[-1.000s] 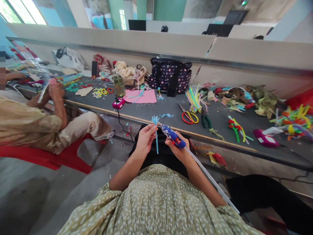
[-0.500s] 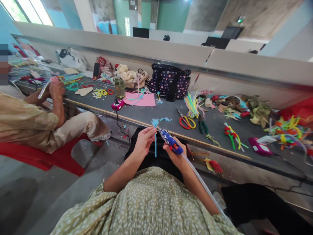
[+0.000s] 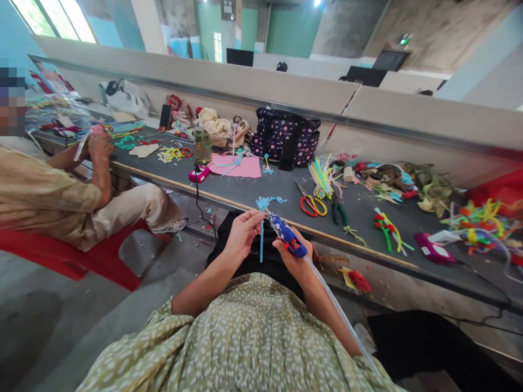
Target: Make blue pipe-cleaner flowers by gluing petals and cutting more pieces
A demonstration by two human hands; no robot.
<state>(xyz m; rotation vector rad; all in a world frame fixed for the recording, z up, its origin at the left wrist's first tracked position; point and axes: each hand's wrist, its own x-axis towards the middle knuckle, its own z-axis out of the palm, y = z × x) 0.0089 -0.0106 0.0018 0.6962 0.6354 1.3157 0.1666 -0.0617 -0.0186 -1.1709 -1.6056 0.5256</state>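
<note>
My left hand (image 3: 244,233) pinches a light-blue pipe cleaner (image 3: 261,245) that hangs straight down below the fingers, with a fluffy looped head (image 3: 262,203) above them. My right hand (image 3: 295,256) is wrapped round a blue hot glue gun (image 3: 288,235), its body spotted with white. The gun's nozzle points up and left, close to the pipe cleaner just under its head; whether they touch I cannot tell. A long clear glue stick (image 3: 333,296) trails from the gun's back along my right forearm. More light-blue pieces (image 3: 279,200) lie on the table just beyond.
On the dark table (image 3: 245,190) are red-and-yellow scissors (image 3: 312,206), green-handled pliers (image 3: 338,209), a pipe-cleaner bundle (image 3: 322,177), pink paper (image 3: 241,166), a glass jar (image 3: 202,147), a patterned bag (image 3: 286,136) and a magenta box (image 3: 433,247). Another person (image 3: 53,185) sits at left.
The view has shifted slightly. My hands keep nearly the same pose, holding the blue pipe cleaner and the glue gun close together. The person at left still holds their work up.
</note>
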